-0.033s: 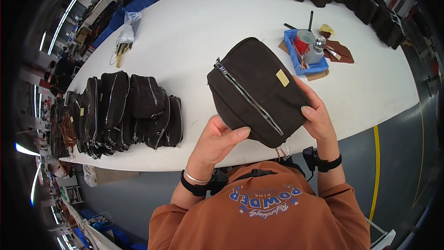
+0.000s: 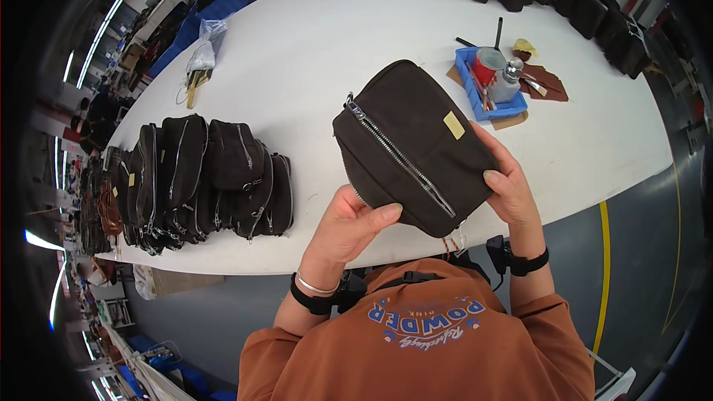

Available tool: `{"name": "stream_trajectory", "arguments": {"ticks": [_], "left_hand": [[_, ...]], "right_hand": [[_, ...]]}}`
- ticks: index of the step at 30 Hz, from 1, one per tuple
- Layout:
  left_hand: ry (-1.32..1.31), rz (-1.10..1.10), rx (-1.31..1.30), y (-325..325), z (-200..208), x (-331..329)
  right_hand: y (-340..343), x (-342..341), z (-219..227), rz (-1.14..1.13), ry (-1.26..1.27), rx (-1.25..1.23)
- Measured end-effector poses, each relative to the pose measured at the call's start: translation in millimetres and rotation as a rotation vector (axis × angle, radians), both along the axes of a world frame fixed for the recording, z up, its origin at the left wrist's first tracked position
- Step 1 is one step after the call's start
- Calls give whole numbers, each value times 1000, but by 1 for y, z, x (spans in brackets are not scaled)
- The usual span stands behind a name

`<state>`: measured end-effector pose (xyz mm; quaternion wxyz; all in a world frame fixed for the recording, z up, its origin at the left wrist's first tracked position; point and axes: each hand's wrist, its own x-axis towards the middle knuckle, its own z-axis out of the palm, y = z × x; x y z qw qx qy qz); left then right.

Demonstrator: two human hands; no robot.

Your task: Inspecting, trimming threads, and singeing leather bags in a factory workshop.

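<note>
A dark brown zippered bag [image 2: 423, 148] is held up in front of me, tilted, above the near part of the white table. A silver zipper runs slantwise across its front, and a small pale yellow label sits near its right side. My left hand [image 2: 349, 223] grips the lower left edge, thumb on the front and fingers mostly hidden behind. At the right edge my right hand [image 2: 507, 178] is closed on the bag, its thumb pressing the front corner. The bag's back is out of sight.
Stacked dark zippered bags [image 2: 200, 178] stand at the left of the white table [image 2: 312, 44]. A blue tray [image 2: 489, 108] beyond my right hand holds a red cup and a glass bottle, with brown scraps beside it. More dark bags [image 2: 564, 0] lie far right. A clear plastic bag [image 2: 208, 44] lies far left.
</note>
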<state>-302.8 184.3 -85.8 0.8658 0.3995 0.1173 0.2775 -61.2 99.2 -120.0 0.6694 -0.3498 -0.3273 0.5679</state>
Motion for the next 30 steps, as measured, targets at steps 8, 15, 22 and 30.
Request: {"name": "stream_trajectory", "arguments": {"ticks": [8,15,22,30], "left_hand": [[21,56,-7,0,0,5],[126,236,17,-2,4,20],[228,73,-81,16,0,45],[293,-95,-111,18,-9,96]], "right_hand": [[-3,5,2,-20,-123,37],[-6,3,1,-79,-161,10],[-11,9,-55,25,461,-316],[-42,57,-59,-121,409,-204]]}}
